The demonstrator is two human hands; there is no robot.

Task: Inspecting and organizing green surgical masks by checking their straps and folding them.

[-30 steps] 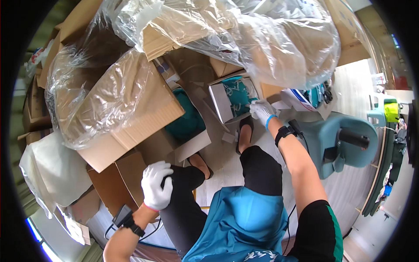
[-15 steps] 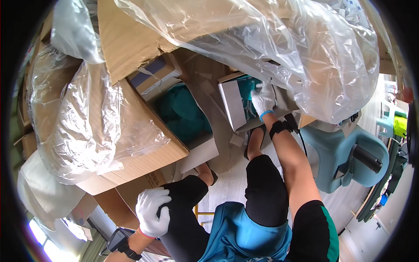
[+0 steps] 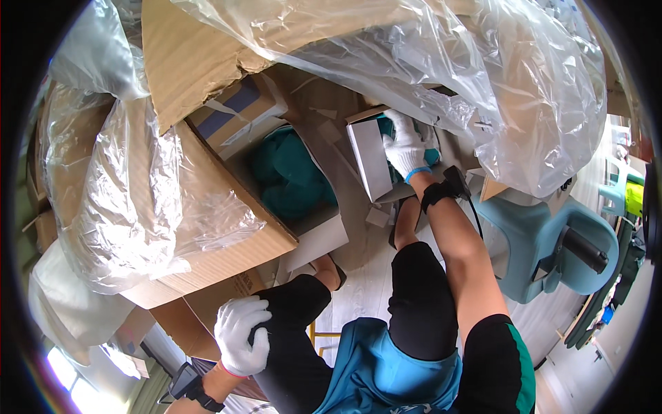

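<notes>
My right hand (image 3: 405, 148), in a white knit glove with a blue cuff, reaches down into a small carton (image 3: 369, 159) in front of me. Its fingers are stretched out and the thumb stands apart. They touch the teal items (image 3: 432, 156) inside; the fingertips are partly hidden. On my left thigh rests my left hand (image 3: 243, 336), also gloved in white, fingers loosely spread and holding nothing. Left of the small carton, a larger open box (image 3: 321, 241) contains several rounded teal pieces (image 3: 289, 172), whose exact kind I cannot make out.
Big cardboard box flaps (image 3: 207, 265) and clear plastic sheeting (image 3: 531, 90) overhang the far side and left. A blue-grey plastic chair (image 3: 524, 248) stands at right. Paper scraps (image 3: 376, 217) lie on the floor near my feet. Another carton (image 3: 238, 114) sits beyond the larger box.
My right hand has shifted slightly left and farther into the small carton, its fingers now extended. My left hand stays on my thigh.
</notes>
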